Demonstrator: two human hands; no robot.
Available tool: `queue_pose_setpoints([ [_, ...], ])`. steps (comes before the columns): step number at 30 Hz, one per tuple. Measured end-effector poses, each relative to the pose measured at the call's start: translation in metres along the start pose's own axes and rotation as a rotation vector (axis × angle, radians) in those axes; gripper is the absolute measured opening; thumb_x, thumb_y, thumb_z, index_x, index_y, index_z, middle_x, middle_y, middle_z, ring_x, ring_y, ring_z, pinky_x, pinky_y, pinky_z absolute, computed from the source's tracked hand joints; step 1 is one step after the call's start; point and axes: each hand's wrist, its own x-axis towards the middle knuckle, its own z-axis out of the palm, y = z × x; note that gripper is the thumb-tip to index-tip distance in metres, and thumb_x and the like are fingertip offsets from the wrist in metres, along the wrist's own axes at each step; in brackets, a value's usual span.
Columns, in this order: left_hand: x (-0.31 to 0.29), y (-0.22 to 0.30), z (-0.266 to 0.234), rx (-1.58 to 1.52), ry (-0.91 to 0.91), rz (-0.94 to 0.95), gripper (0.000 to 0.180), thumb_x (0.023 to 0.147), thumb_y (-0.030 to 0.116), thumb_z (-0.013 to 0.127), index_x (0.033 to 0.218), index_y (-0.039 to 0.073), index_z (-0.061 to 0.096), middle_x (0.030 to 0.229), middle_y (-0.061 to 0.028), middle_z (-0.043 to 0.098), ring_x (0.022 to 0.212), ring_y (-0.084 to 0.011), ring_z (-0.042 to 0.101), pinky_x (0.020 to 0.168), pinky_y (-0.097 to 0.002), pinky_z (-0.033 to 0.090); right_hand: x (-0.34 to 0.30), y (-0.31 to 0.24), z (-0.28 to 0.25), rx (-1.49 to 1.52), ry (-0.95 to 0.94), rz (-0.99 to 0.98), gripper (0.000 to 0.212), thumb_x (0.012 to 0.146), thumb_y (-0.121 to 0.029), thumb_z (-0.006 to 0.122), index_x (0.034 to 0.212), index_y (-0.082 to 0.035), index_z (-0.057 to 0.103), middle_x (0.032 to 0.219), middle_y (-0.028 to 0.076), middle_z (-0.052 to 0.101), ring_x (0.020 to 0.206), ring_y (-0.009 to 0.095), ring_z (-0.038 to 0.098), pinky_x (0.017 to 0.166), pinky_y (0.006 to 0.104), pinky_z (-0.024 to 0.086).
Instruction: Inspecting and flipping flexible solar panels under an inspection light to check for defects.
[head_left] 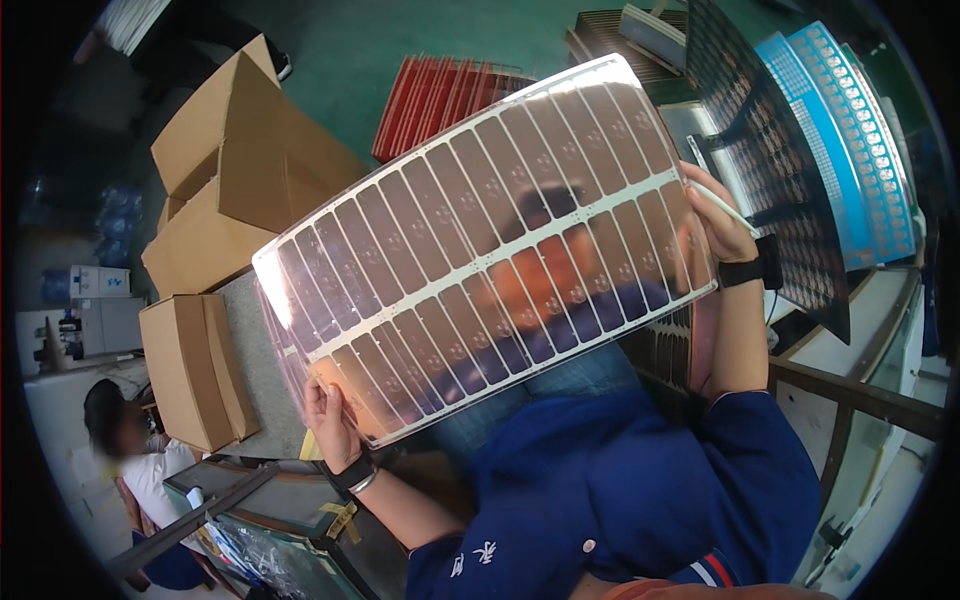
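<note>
A wide, glossy, clear plastic panel (470, 262) is tilted in front of my body, its right end higher. It carries two rows of long rounded windows divided by pale bars, and its surface mirrors an orange and blue shape. My left hand (332, 425) grips the lower left corner, fingers over the edge. At the right edge, my right hand (716, 228) is closed on the panel. A slim white pen-like stick (722, 200) is also held between the right fingers; its kind is unclear.
Open cardboard boxes (250, 150) stand at the left, with a smaller carton (185, 370) nearer. Red slatted pieces (425, 100) lie behind the panel. A dark perforated sheet (775, 150) and blue sheets (835, 140) rise at the right. A person (160, 480) is at the far left.
</note>
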Motion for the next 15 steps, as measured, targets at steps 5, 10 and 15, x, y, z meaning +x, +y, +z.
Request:
queue_pose_setpoints([
  [5, -0.002, 0.001, 0.006, -0.042, 0.071, 0.019, 0.028, 0.087, 0.005, 0.053, 0.114, 0.002, 0.045, 0.102, -0.0055, 0.057, 0.091, -0.0110, 0.055, 0.079, -0.0231, 0.045, 0.006, 0.001, 0.000, -0.124, 0.059, -0.087, 0.031, 0.091, -0.020, 0.048, 0.115, -0.001, 0.047, 0.103, 0.004, 0.056, 0.096, 0.010, 0.051, 0.085, 0.0220, 0.039],
  [10, -0.001, 0.017, 0.032, -0.141, 0.124, 0.086, 0.024, 0.088, 0.006, 0.053, 0.110, 0.002, 0.047, 0.093, -0.0030, 0.058, 0.080, -0.0067, 0.053, 0.069, -0.0205, 0.043, 0.005, 0.005, -0.015, -0.185, 0.150, -0.151, 0.027, 0.092, -0.016, 0.047, 0.115, -0.003, 0.048, 0.096, 0.003, 0.056, 0.086, 0.006, 0.052, 0.075, 0.0195, 0.042],
  [15, -0.002, 0.020, 0.020, 0.004, 0.163, 0.207, 0.013, 0.089, 0.009, 0.053, 0.101, 0.004, 0.053, 0.083, 0.0006, 0.058, 0.074, -0.0054, 0.051, 0.067, -0.0183, 0.040, 0.004, 0.001, -0.031, -0.099, 0.143, -0.144, 0.028, 0.091, -0.020, 0.049, 0.116, -0.007, 0.047, 0.081, 0.002, 0.057, 0.069, 0.009, 0.057, 0.056, 0.0184, 0.048],
])
